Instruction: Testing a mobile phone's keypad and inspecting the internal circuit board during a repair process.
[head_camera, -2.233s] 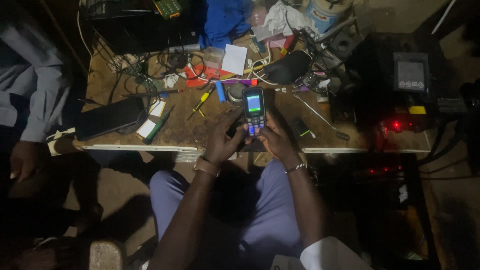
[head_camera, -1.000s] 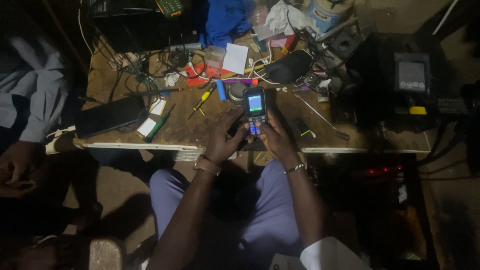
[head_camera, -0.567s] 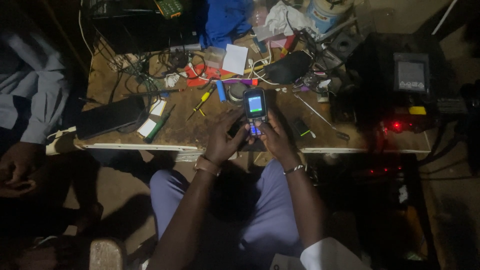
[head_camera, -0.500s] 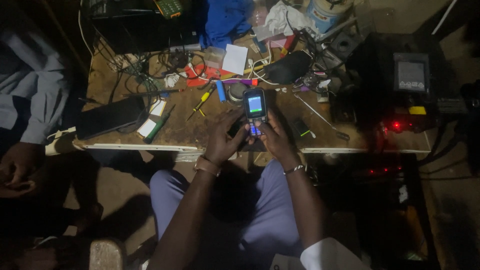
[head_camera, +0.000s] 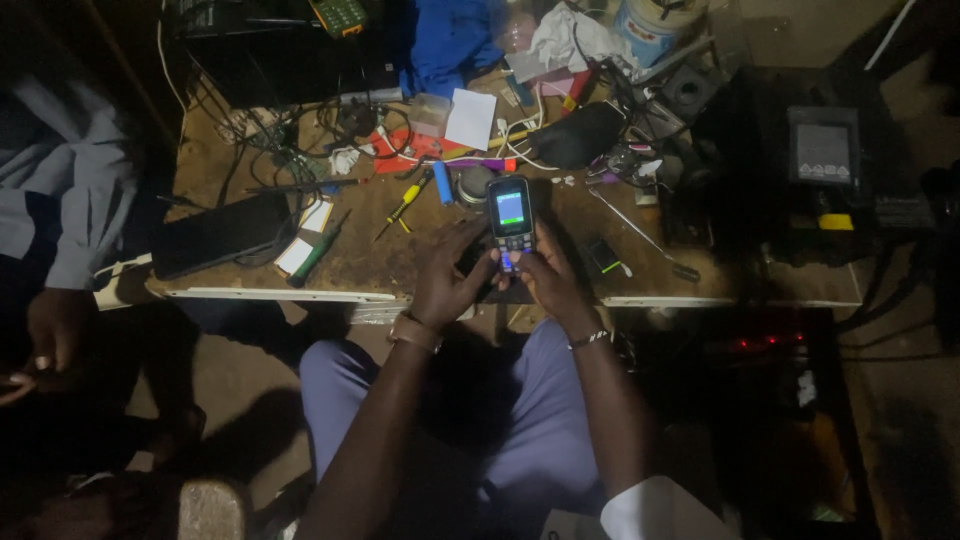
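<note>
I hold the small dark keypad phone with lit screen above the near edge of the cluttered wooden workbench. My left hand and right hand clasp its lower half, thumbs pressed on the keypad. A yellow-handled screwdriver lies left of the phone.

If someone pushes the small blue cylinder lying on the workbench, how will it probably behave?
The small blue cylinder lies on its side, so it would probably roll. It looks small and stiff, likely light. The screwdriver and loose wires nearby would probably stop it soon.
</note>
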